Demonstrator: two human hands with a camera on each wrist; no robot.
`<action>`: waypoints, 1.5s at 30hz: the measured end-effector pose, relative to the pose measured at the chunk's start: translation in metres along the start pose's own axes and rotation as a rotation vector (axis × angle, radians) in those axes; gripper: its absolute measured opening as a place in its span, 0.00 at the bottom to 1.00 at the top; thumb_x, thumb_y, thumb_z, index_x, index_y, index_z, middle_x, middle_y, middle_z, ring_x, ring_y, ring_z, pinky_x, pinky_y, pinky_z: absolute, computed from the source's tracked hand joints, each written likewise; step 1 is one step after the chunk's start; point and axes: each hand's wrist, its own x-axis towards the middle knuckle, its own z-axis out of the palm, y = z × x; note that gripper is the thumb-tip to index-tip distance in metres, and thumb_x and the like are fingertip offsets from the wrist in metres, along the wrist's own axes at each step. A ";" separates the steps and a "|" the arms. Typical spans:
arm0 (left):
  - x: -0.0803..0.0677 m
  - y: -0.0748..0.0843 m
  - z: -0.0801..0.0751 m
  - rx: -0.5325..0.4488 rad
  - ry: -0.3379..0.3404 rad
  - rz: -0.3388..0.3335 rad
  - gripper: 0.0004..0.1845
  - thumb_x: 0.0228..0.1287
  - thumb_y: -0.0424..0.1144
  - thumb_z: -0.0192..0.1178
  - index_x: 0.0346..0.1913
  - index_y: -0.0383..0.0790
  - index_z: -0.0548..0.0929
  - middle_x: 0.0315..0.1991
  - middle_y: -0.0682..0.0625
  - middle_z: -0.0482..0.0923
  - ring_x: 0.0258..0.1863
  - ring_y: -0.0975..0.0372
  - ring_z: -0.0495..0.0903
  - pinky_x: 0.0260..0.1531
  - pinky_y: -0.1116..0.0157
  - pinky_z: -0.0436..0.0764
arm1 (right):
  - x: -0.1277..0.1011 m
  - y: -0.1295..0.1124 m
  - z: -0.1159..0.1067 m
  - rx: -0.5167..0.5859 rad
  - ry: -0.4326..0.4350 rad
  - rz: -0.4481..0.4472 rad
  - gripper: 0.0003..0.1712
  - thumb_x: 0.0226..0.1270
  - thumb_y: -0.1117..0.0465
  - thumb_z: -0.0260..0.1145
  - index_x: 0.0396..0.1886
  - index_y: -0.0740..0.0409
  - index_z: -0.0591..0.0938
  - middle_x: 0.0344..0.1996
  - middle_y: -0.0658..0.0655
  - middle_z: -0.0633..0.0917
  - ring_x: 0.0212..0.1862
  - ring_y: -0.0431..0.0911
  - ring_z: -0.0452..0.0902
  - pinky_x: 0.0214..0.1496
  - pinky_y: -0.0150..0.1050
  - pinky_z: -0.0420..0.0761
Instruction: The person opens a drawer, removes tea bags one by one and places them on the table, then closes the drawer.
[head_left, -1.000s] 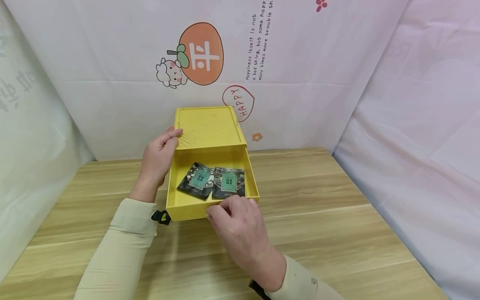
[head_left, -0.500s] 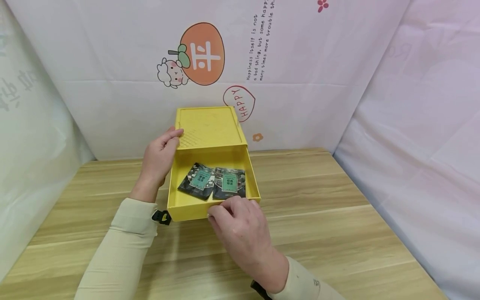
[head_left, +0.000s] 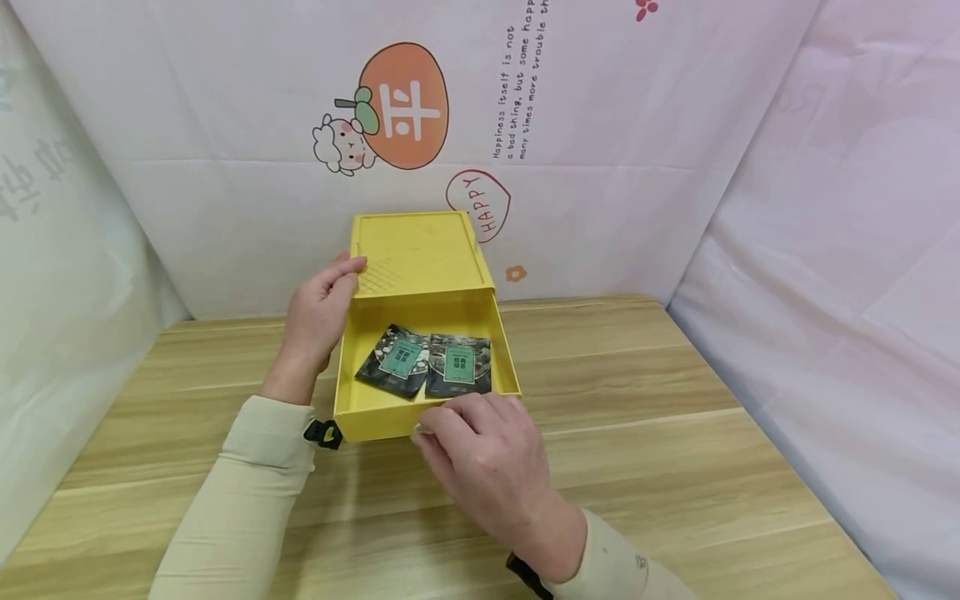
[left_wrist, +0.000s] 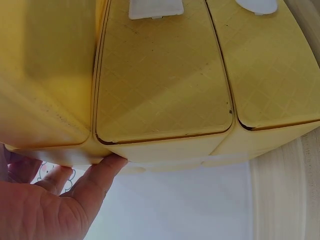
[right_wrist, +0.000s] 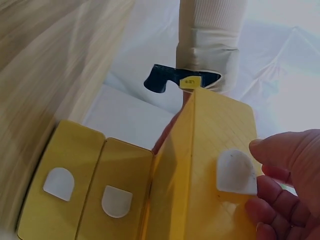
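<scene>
A small yellow drawer box (head_left: 420, 254) stands on the table, its top drawer (head_left: 378, 423) pulled out toward the person. Two dark sachets with green labels lie flat inside, the left sachet (head_left: 396, 362) tilted and the right sachet (head_left: 459, 367) nearly straight. My left hand (head_left: 317, 315) grips the box by its left side, fingertips along the edge. At the drawer's front rim, my right hand (head_left: 487, 458) has its thumb and curled fingers round the white handle (right_wrist: 235, 172). Much of the drawer front is hidden by that hand in the head view.
Below the pulled-out drawer are two closed drawers, a middle drawer (right_wrist: 117, 170) and a bottom drawer (right_wrist: 67, 160), each with a white handle. A white printed cloth (head_left: 247, 208) hangs close behind the box. The wooden table (head_left: 637, 417) reaches to side cloths.
My right wrist has shifted slightly to the right and down, its fingers staying at the drawer front. The left hand, drawer and sachets look unchanged.
</scene>
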 end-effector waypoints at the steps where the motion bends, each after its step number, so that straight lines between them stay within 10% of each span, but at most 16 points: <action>1: 0.000 0.000 0.000 -0.001 0.000 -0.001 0.25 0.81 0.48 0.46 0.71 0.47 0.80 0.79 0.57 0.65 0.80 0.65 0.59 0.79 0.59 0.60 | 0.001 0.000 -0.001 0.005 -0.001 0.002 0.09 0.58 0.57 0.80 0.33 0.48 0.86 0.30 0.47 0.86 0.32 0.44 0.82 0.34 0.38 0.79; 27: -0.001 0.002 -0.001 0.002 -0.001 -0.011 0.25 0.81 0.48 0.46 0.71 0.47 0.80 0.79 0.57 0.65 0.80 0.64 0.59 0.79 0.59 0.61 | 0.042 0.039 -0.024 0.075 -0.034 0.084 0.18 0.62 0.53 0.79 0.46 0.59 0.87 0.35 0.56 0.90 0.36 0.50 0.84 0.35 0.42 0.84; 45: -0.001 0.002 -0.001 0.003 -0.001 -0.009 0.24 0.81 0.48 0.46 0.71 0.47 0.80 0.79 0.56 0.65 0.80 0.64 0.60 0.79 0.59 0.61 | 0.067 0.077 -0.022 0.026 -0.386 0.231 0.35 0.63 0.46 0.79 0.64 0.58 0.82 0.56 0.57 0.88 0.54 0.54 0.85 0.56 0.50 0.84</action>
